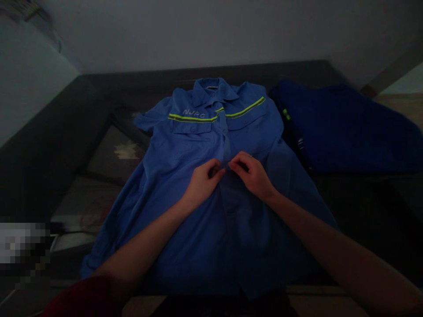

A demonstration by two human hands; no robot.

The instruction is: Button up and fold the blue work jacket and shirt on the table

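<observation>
A grey wall (211, 35) fills the top of the frame, and below it a dark surface (42, 145) spreads from the left edge to the right. On that surface, in the middle of the frame, lies a blue shirt (185, 229), spread out front side up, its collar (214, 90) toward the top and its hem near the bottom edge. A darker blue garment (350, 132) lies in a heap at the right, just beside the shirt. Part of a dark red sleeve (82, 290) shows at the lower left.

Both bare forearms reach in from the lower corners. The left hand (203, 180) and the right hand (253, 174) meet over the shirt's middle, their fingertips just beside each other at the front placket (226, 147). On each, the thumb and forefinger are brought together, pinched on the shirt's fabric; the dimness hides the exact spot of the grip.

Above the hands, a yellow-green stripe (246, 108) crosses the chest, with a buttoned pocket flap (192, 127) under its left half. White lettering (194, 114) sits just above the stripe at the left; its last letter is too blurred to read.
</observation>
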